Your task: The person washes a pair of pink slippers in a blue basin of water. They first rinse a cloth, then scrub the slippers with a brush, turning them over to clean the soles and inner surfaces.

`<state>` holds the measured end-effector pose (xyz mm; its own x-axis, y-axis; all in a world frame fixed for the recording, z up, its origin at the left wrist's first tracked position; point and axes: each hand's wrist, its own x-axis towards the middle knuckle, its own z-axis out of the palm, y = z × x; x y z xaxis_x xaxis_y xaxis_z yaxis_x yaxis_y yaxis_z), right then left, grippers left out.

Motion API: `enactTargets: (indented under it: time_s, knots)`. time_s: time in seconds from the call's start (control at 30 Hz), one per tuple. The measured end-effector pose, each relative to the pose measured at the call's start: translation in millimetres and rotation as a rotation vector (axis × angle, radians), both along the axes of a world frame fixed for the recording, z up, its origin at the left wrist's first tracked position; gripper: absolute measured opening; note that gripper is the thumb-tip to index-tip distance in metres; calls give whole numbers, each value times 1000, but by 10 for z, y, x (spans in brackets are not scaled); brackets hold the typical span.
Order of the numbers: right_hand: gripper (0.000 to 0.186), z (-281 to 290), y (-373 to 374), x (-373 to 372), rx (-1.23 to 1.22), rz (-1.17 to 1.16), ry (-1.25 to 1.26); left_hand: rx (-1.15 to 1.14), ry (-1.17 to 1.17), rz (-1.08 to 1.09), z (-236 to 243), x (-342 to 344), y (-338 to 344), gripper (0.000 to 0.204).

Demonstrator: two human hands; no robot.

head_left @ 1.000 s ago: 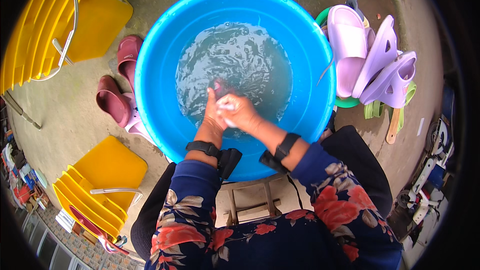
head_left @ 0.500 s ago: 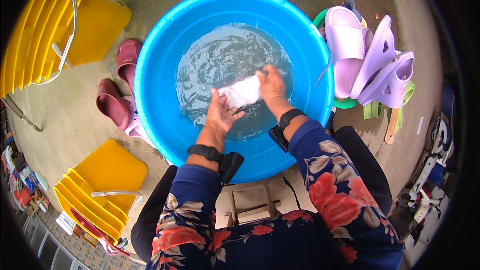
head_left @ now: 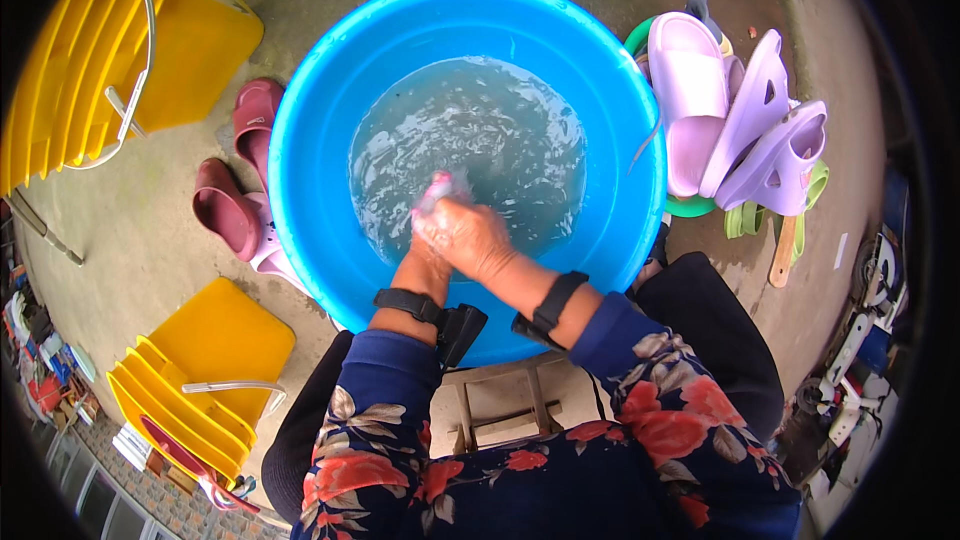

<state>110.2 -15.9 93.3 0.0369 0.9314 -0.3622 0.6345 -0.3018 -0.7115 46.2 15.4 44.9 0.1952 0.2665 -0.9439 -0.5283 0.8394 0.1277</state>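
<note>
Over the cloudy water (head_left: 500, 130) in the large blue basin (head_left: 615, 120), my hands are pressed together near the basin's near side. My right hand (head_left: 478, 237) is closed over a small white cloth (head_left: 457, 184), which shows only as a blurred pale patch at the fingers. My left hand (head_left: 428, 230) is closed on the same cloth from the left and lies partly hidden under the right. Motion smears the fingertips, and what kind of cloth it is cannot be made out. Each wrist wears a black strap with a small dark box.
Lilac slippers (head_left: 690, 105) are piled right of the basin beside a wooden-handled tool (head_left: 783, 252). Dark red clogs (head_left: 225, 208) stand on the left. Stacked yellow buckets (head_left: 190, 50) are at the upper left, with more yellow buckets (head_left: 220, 350) at the lower left.
My right hand has swung down and left onto my left hand, bringing the white cloth together between them. The cloth was stretched between the two hands before and is now mostly covered.
</note>
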Motion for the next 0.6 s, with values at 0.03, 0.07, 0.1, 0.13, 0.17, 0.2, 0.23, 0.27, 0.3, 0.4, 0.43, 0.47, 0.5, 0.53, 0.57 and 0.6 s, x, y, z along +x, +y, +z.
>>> enactTargets:
  time_s: [0.03, 0.07, 0.1, 0.13, 0.17, 0.2, 0.23, 0.27, 0.3, 0.4, 0.43, 0.47, 0.5, 0.53, 0.57, 0.6]
  knots:
    - [30, -40, 51, 57, 50, -34, -10, -3, -73, -8, 7, 23, -38, 31]
    - [30, -105, 108, 139, -8, -78, -67, -7, -146, -19, 11, 57, -79, 31]
    - [29, -190, 166, 240, -43, -111, -97, -27, -174, -20, 13, 78, -110, 32]
    - [30, -288, 219, 356, -112, -100, -162, 19, -173, -3, 6, 119, -123, 34]
    - [30, -393, 260, 477, -149, -98, -221, 60, -163, 15, 5, 135, -126, 37]
    - [32, -496, 287, 594, -224, -154, -277, 102, -145, -38, 7, 126, -120, 47]
    - [33, -590, 301, 696, -255, -186, -285, 78, -111, -43, 12, 122, -111, 52]
    - [33, -669, 303, 778, -258, -301, -306, 59, -77, -46, 21, 84, -76, 57]
    - [34, -732, 296, 832, -258, -419, -318, 32, -46, -57, 32, 54, -42, 62]
    - [39, -800, 232, 812, -167, -454, -359, -155, -94, -62, 63, -73, 6, 78]
    - [40, -776, 196, 743, -204, -455, -356, -205, -129, -34, 60, -104, -3, 81]
    - [39, -726, 153, 649, -400, -445, -13, -218, -89, -27, 39, -93, -21, 77]
    - [38, -652, 105, 536, -364, -334, 105, -154, -111, -23, 11, -111, -33, 74]
    - [36, -557, 54, 413, -437, -446, 596, -81, -168, -22, -25, -123, -48, 72]
    - [35, -448, 6, 291, -210, -200, 358, -9, -225, -22, -67, -144, -63, 69]
    - [35, -334, -37, 180, -172, -164, 511, -72, -250, 63, -115, -167, -59, 59]
